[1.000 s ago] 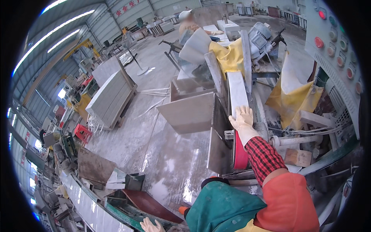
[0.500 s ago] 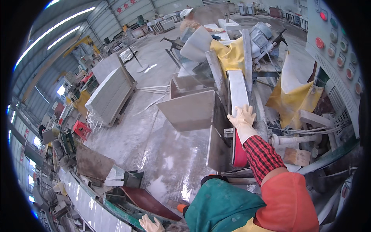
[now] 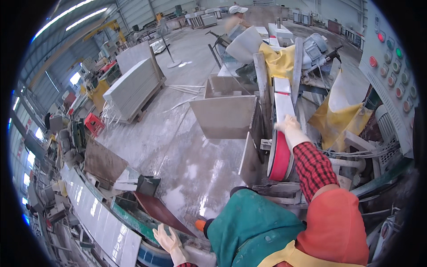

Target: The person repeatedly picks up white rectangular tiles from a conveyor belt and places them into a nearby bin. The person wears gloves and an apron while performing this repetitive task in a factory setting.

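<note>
My right hand [image 3: 290, 126], in a pale glove, presses on the near end of a narrow white stone strip [image 3: 284, 107]. Its thumb points left and the other fingers lie forward over the strip, not wrapped round it. The strip lies on a red conveyor belt [image 3: 280, 156]. Ahead of it on the belt is another white strip [image 3: 282, 84], with a thin red gap between the two. My left hand [image 3: 167, 239], gloved too, is at the lower left with its fingers apart and nothing in it, over the green edge of a second conveyor.
Shiny white slabs [image 3: 106, 222] lie along the left conveyor. Brown-grey boards [image 3: 224, 116] stand left of the belt. A yellow cover [image 3: 280, 58] hangs between posts over its far end. A control panel [image 3: 391, 75] is at right. Someone in a white cap [image 3: 238, 9] is beyond.
The white strip under my right hand has moved farther along, uncovering more red belt at the near end. My left hand has come further into view. The whole view has shifted slightly.
</note>
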A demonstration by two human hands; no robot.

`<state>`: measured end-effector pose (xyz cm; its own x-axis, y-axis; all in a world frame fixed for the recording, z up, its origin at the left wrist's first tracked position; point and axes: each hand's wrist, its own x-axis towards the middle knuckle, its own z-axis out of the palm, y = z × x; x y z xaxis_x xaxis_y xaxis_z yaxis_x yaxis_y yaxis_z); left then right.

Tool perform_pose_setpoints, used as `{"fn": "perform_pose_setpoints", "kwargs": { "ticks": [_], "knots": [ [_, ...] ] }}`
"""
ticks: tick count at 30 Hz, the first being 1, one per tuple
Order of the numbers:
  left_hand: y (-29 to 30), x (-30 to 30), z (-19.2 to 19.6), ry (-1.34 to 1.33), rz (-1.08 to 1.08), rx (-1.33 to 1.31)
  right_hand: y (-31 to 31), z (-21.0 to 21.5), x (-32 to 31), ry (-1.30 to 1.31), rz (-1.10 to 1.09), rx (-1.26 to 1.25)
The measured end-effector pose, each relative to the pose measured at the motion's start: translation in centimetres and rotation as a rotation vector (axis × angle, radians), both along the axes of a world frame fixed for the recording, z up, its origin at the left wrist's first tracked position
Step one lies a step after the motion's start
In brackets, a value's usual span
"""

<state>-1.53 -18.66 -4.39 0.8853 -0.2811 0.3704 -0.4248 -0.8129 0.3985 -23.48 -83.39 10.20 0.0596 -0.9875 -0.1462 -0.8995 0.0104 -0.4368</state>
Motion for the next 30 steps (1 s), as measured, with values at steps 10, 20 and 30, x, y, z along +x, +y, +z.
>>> {"fn": "perform_pose_setpoints", "kwargs": {
  "ticks": [10, 20, 30],
  "knots": [
    [-2.7, 1.4, 1.7, 0.202, 0.15, -1.136, 4.9, 5.4, 4.0, -1.065, 0.112, 0.493],
    [-8.3, -5.2, 13.7, 0.928, -0.104, -1.774, 29.4, 3.5, 16.7, -0.879, 1.52, 0.706],
    [9.6, -7.5, 9.5, 0.166, 0.425, -2.145, 52.7, 4.2, 21.9, -0.683, 2.479, -0.655]
  ]
}}
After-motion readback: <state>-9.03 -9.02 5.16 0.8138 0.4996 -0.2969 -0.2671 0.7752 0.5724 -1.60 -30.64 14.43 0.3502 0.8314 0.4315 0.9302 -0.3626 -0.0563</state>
